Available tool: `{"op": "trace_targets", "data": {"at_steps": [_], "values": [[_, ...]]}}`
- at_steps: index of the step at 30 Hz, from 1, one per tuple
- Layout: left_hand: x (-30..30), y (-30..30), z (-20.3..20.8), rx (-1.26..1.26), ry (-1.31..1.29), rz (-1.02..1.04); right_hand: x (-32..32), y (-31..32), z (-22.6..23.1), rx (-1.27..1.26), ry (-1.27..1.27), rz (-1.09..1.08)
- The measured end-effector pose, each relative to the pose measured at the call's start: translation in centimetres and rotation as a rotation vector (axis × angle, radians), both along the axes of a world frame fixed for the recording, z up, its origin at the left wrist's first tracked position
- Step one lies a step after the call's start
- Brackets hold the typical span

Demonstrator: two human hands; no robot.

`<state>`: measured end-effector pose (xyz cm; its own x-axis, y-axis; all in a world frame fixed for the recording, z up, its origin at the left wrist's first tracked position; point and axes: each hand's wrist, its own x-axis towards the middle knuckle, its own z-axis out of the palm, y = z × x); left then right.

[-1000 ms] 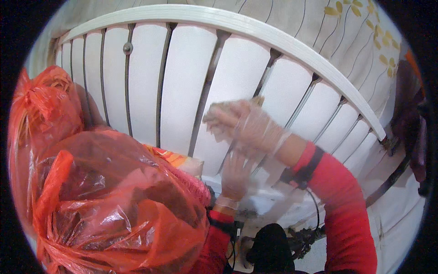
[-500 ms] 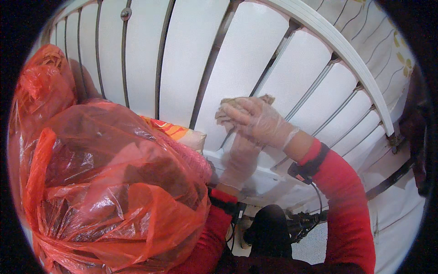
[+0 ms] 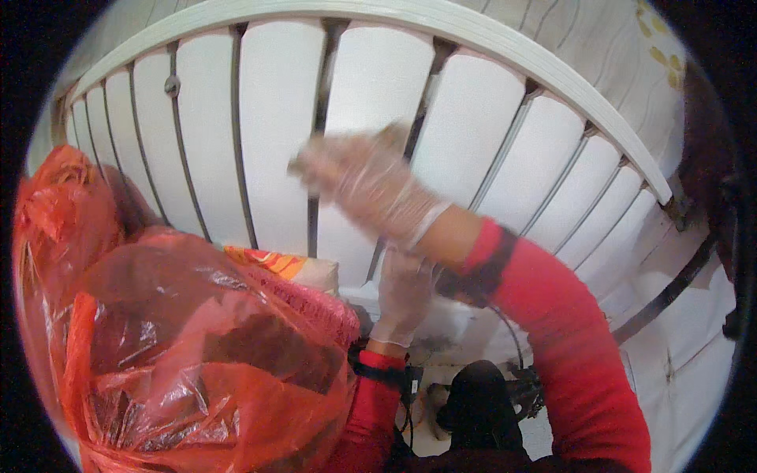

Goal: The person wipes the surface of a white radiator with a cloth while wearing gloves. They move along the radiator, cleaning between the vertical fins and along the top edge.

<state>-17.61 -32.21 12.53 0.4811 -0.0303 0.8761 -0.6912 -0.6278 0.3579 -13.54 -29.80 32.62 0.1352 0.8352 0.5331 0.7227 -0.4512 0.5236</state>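
Observation:
In a clear plastic glove, my right hand (image 3: 367, 189) presses a crumpled greyish-brown cloth (image 3: 392, 137) against the white radiator (image 3: 277, 118), which has tall flat ribs with dark gaps between them. Motion smears its fingers, but bits of cloth stick out around them. Lower down, close to the radiator's bottom, is my left hand (image 3: 402, 288), gloved the same way. Its fingers go up behind my right wrist and are mostly hidden, so I cannot tell what they do.
A large red translucent plastic bag (image 3: 197, 370), stuffed full, crowds the left side. Beside it, a pink textured bundle (image 3: 327, 311) and an orange-patterned package (image 3: 272, 264) lean near the radiator. Patterned wall covering (image 3: 583, 47) rises behind. My dark-clothed knee (image 3: 481, 402) shows below.
My right hand has swept left across the radiator ribs with the cloth. My left hand stays low, now lying more apart from the right. The view has shifted, showing more of the radiator's top rail.

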Motion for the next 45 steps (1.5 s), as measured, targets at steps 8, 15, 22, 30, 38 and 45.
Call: {"op": "trace_targets", "data": {"at_steps": [8,15,22,30,38,45], "values": [[-1.0,0.3,-0.7,-0.335,0.102,-0.331,-1.4,0.4,-6.6,-0.519,0.388,-0.282],[-0.1,0.4,0.8,-0.028,-0.169,0.123,-1.6,-6.9,3.8,-0.003,0.051,-0.003],[-0.6,0.4,0.3,-0.193,-0.04,0.167,-2.8,-11.2,11.2,0.111,-0.683,-0.2],[-0.6,1.9,0.3,-0.37,0.015,0.239,-3.6,-10.4,-0.6,-0.053,-0.247,-0.201],[-0.2,2.2,-0.5,-0.557,0.013,0.212,-4.6,-10.5,-9.7,-0.217,0.123,-0.175],[-0.6,2.3,0.1,-0.481,0.013,0.292,-3.4,-14.8,-1.2,-0.263,-0.094,-0.09]]}}
